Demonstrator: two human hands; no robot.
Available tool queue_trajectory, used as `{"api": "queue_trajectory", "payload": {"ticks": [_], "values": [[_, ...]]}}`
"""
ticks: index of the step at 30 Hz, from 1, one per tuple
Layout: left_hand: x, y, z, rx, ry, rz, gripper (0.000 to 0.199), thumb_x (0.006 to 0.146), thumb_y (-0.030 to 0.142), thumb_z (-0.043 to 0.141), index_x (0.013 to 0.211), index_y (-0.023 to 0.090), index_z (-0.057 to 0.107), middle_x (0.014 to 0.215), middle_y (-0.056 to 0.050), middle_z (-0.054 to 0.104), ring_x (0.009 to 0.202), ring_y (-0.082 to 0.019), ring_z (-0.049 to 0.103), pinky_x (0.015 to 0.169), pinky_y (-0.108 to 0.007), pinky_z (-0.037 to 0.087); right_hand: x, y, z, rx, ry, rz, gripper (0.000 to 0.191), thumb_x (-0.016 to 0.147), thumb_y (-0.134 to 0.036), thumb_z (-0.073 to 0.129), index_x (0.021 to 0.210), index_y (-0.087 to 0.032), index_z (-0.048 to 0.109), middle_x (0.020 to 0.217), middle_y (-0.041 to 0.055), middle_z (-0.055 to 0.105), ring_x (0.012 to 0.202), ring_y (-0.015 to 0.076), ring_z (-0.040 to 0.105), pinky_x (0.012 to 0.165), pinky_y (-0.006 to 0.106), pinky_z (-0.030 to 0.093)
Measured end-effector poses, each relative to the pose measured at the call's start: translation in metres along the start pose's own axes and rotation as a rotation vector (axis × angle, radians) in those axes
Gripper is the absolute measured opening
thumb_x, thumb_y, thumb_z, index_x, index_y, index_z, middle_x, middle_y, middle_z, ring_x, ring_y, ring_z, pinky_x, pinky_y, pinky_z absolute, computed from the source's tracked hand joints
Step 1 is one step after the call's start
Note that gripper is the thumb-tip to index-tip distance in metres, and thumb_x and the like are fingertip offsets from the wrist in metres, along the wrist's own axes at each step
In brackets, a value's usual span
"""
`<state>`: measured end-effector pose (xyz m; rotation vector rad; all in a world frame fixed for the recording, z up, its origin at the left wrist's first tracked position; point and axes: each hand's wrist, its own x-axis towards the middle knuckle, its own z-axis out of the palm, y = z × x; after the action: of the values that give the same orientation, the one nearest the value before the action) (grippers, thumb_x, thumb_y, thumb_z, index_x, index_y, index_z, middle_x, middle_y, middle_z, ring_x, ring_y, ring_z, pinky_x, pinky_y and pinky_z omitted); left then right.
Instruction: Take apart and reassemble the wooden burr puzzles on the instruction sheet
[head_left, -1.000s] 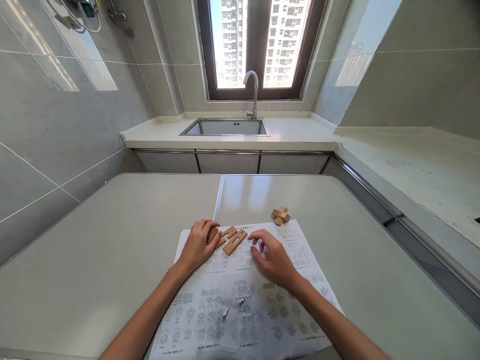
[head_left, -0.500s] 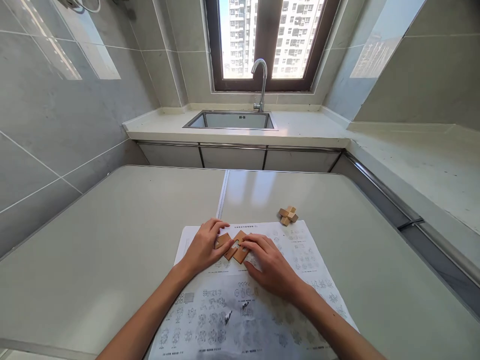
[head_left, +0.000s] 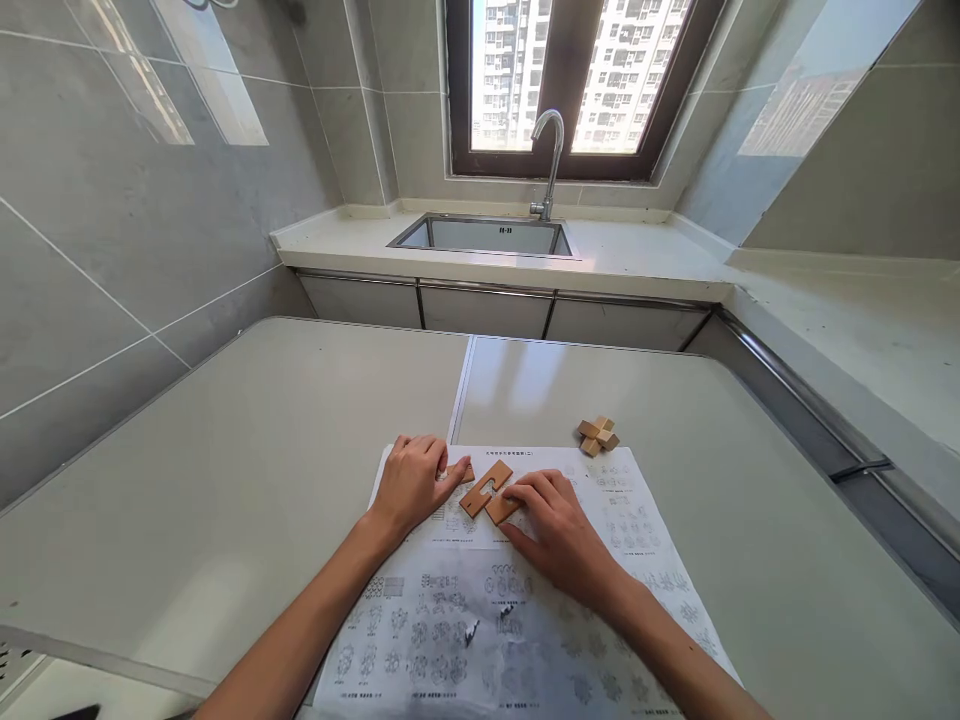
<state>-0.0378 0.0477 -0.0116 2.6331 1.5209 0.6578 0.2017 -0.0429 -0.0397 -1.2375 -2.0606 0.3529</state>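
Flat wooden pieces with cut-outs lie near the top of a printed paper sheet. One notched piece lies tilted between my hands, uncovered. My left hand is curled, its thumb and fingers round a wooden piece that is mostly hidden under it. My right hand has its fingertips pressed on another wooden piece, which lies against the middle one. An assembled block puzzle of light wood stands just beyond the sheet's top right edge.
The sheet lies on a pale table with a seam running away from me. Beyond it are a counter with a sink, a faucet and a window. Another counter runs along the right.
The view has shifted, so the scene sits farther right. My left hand has drawn a piece away to the left, leaving the middle piece uncovered. My right hand stays on its piece.
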Motion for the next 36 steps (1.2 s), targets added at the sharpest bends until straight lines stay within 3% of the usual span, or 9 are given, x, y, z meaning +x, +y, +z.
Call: {"api": "queue_trajectory", "payload": {"ticks": [5, 10, 13, 16, 21, 26, 29, 32, 36], "values": [[-0.003, 0.000, -0.001, -0.044, -0.064, -0.044, 0.041, 0.104, 0.052, 0.051, 0.078, 0.021, 0.056, 0.075, -0.001, 0.066, 0.061, -0.017, 0.056, 0.060, -0.030, 0.031, -0.001, 0.004, 0.001, -0.016, 0.036, 0.062, 0.021, 0.096, -0.023, 0.071, 0.114, -0.025, 0.061, 0.107, 0.0090, 0.068, 0.104, 0.0309, 0.059, 0.089, 0.049, 0.054], [-0.004, 0.001, -0.002, -0.149, -0.096, -0.152, 0.042, 0.105, 0.057, 0.046, 0.083, 0.022, 0.057, 0.066, 0.001, 0.063, 0.058, -0.018, 0.057, 0.059, -0.029, 0.031, -0.003, 0.009, 0.004, -0.038, 0.083, 0.089, 0.028, 0.095, -0.027, 0.071, 0.121, -0.025, 0.062, 0.118, 0.0119, 0.064, 0.111, 0.0330, 0.059, 0.094, 0.052, 0.054], [-0.002, 0.001, -0.004, -0.399, -0.087, -0.258, 0.042, 0.102, 0.061, 0.049, 0.088, 0.022, 0.059, 0.071, 0.001, 0.067, 0.062, -0.017, 0.061, 0.062, -0.028, 0.038, -0.004, 0.011, 0.004, -0.049, 0.095, 0.117, 0.034, 0.095, -0.030, 0.072, 0.127, -0.025, 0.061, 0.128, 0.0144, 0.058, 0.116, 0.0337, 0.057, 0.097, 0.053, 0.054], [0.001, 0.000, -0.005, -0.708, -0.102, -0.358, 0.045, 0.100, 0.065, 0.050, 0.091, 0.022, 0.060, 0.072, 0.002, 0.068, 0.061, -0.015, 0.060, 0.061, -0.026, 0.042, -0.005, 0.013, 0.004, -0.049, 0.065, 0.121, 0.027, 0.096, -0.032, 0.072, 0.121, -0.025, 0.064, 0.122, 0.0128, 0.061, 0.113, 0.0326, 0.057, 0.096, 0.052, 0.053], [0.006, -0.002, -0.005, -1.111, -0.208, -0.477, 0.053, 0.092, 0.071, 0.056, 0.098, 0.019, 0.059, 0.085, 0.000, 0.070, 0.042, -0.006, 0.041, 0.044, -0.022, 0.031, -0.003, 0.017, 0.003, -0.016, 0.024, 0.105, 0.018, 0.097, -0.039, 0.071, 0.105, -0.024, 0.064, 0.106, 0.0097, 0.066, 0.100, 0.0302, 0.060, 0.087, 0.049, 0.054], [0.007, -0.005, -0.006, -1.302, -0.226, -0.529, 0.048, 0.087, 0.058, 0.075, 0.106, 0.014, 0.068, 0.095, -0.005, 0.073, 0.062, -0.008, 0.059, 0.066, -0.024, 0.053, -0.001, 0.014, 0.000, -0.022, -0.009, 0.083, 0.015, 0.100, -0.035, 0.067, 0.093, -0.023, 0.061, 0.092, 0.0063, 0.066, 0.087, 0.0265, 0.060, 0.077, 0.042, 0.052], [0.007, -0.007, -0.006, -1.422, -0.270, -0.600, 0.042, 0.089, 0.047, 0.079, 0.112, 0.013, 0.073, 0.107, -0.010, 0.075, 0.077, -0.013, 0.070, 0.083, -0.030, 0.060, 0.000, 0.009, -0.003, 0.024, 0.001, 0.086, 0.014, 0.103, -0.033, 0.060, 0.093, -0.023, 0.062, 0.091, 0.0059, 0.066, 0.084, 0.0244, 0.060, 0.076, 0.038, 0.050], [0.006, -0.008, -0.005, -1.502, -0.317, -0.660, 0.034, 0.092, 0.039, 0.079, 0.115, 0.014, 0.075, 0.114, -0.012, 0.076, 0.088, -0.016, 0.075, 0.094, -0.032, 0.062, 0.000, 0.006, -0.006, 0.179, 0.019, 0.209, 0.022, 0.107, -0.039, 0.053, 0.095, -0.023, 0.062, 0.083, 0.0031, 0.065, 0.075, 0.0205, 0.059, 0.068, 0.033, 0.046], [0.005, -0.004, -0.006, -1.540, -0.390, -0.649, 0.038, 0.093, 0.035, 0.078, 0.125, 0.016, 0.072, 0.122, -0.013, 0.076, 0.092, -0.017, 0.077, 0.095, -0.031, 0.063, 0.003, 0.003, -0.011, 0.463, 0.048, 0.458, 0.034, 0.108, -0.052, 0.046, 0.099, -0.023, 0.061, 0.061, -0.0058, 0.048, 0.054, 0.0144, 0.041, 0.054, 0.028, 0.033]]}}
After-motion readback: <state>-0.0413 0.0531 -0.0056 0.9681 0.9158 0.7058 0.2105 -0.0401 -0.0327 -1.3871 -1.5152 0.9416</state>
